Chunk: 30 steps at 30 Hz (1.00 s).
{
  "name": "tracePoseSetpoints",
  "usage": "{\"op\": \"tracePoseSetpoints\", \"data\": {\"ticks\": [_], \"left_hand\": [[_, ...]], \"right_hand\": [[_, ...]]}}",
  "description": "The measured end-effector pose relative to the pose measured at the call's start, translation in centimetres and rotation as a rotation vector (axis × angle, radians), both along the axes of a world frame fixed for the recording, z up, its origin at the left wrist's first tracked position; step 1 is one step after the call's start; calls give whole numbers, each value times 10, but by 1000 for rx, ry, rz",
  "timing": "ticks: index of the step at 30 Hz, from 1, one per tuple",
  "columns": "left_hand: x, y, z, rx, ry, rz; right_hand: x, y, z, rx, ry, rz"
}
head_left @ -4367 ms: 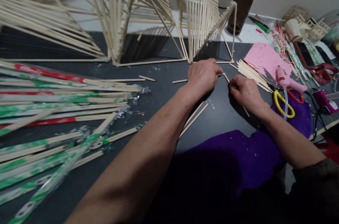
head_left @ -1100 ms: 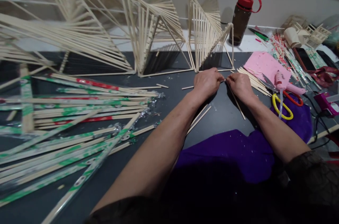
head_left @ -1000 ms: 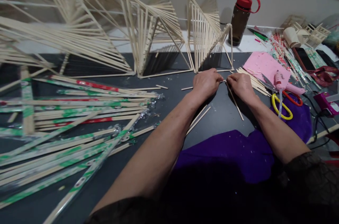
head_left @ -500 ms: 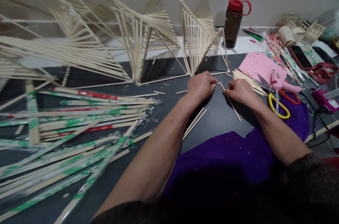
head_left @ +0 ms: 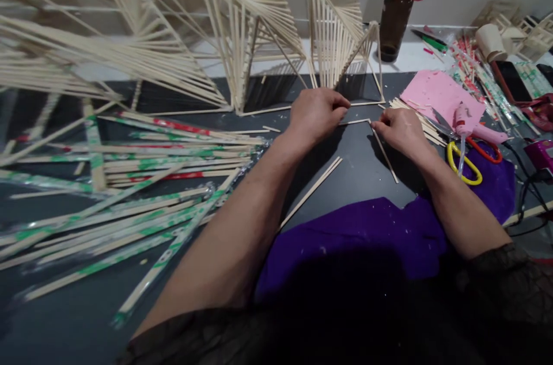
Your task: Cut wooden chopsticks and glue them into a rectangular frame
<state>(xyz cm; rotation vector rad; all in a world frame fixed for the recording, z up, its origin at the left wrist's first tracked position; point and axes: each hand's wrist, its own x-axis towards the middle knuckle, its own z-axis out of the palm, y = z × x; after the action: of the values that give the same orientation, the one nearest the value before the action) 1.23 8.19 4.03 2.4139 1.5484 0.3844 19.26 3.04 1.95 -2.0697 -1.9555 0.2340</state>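
Two thin chopsticks meet at a corner on the dark table. One chopstick (head_left: 355, 122) runs left beneath my left hand; the other chopstick (head_left: 386, 156) slants toward me. My right hand (head_left: 400, 128) pinches the slanting one close to the corner, its remaining fingers curled. Over the left-hand stick is my left hand (head_left: 316, 116), thumb and forefinger apart with nothing visible between them. Its other fingers are hidden. Nearer me, a pair of loose chopsticks (head_left: 311, 192) lies beside my left forearm. A loose pile of chopsticks (head_left: 432, 132) sits behind my right hand.
Twisted stick frames (head_left: 332, 37) line the wall. Wrapped chopsticks (head_left: 173, 152) spread over the left side. At right are a pink glue gun (head_left: 488, 131), scissors (head_left: 475, 172) and pink cloth (head_left: 432, 91). A red-capped bottle (head_left: 394, 22) stands behind; purple cloth (head_left: 337, 232) lies in front.
My left hand has moved left, away from the corner, and its thumb and forefinger have parted. My right hand stays by the corner. The whole view has shifted slightly.
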Motion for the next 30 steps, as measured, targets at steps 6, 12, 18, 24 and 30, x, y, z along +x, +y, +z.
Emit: {"op": "tracePoseSetpoints", "data": {"ticks": [6, 12, 18, 24, 30], "left_hand": [[-31, -54, 14, -154, 314, 63], [-39, -105, -9, -236, 362, 78], [-23, -119, -8, -185, 399, -31], [-23, -103, -7, -184, 320, -11], [-33, -91, -11, -301, -191, 46]], "right_hand": [[-7, -5, 5, 67, 33, 113], [-19, -15, 8, 55, -13, 224], [-22, -18, 3, 97, 44, 315], [-24, -17, 0, 114, 146, 331], [-18, -14, 6, 73, 265, 361]]}}
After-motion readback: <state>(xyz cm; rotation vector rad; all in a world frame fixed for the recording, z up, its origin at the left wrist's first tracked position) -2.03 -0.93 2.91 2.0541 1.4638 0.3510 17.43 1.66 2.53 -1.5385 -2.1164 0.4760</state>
